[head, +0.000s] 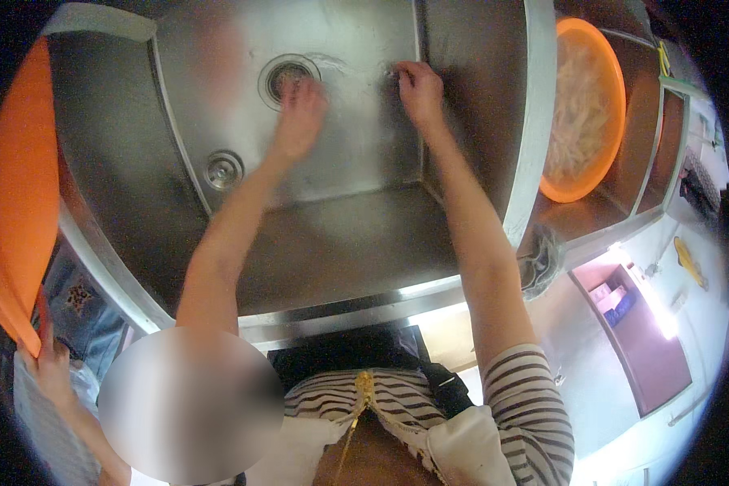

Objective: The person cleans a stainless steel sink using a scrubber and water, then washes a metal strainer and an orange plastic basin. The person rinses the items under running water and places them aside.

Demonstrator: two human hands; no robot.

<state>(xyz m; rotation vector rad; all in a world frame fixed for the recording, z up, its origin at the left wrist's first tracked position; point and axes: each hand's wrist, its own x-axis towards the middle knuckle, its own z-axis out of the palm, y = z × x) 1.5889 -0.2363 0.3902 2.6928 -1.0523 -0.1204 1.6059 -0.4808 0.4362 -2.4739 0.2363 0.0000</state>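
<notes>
Before me is a stainless-steel sink basin point(358, 158). My left hand point(304, 112) reaches down to the round drain point(273, 79), its blurred fingers over the opening's right part. Whether they hold anything is hidden. To the right, my right hand point(422, 91) is low by the basin's right wall with its fingers curled. A small dark spot shows at its fingertips, too unclear to name. A round metal drain strainer or stopper point(223, 170) lies at the basin's lower left, apart from both hands.
In the neighbouring sink compartment, an orange plastic basin point(615, 109) holds a pale, blurred mass. Another person's hand point(51, 367) grips a large orange plastic tub point(18, 182) at the left rim. A crumpled clear plastic bag point(540, 261) hangs by the sink's right front edge.
</notes>
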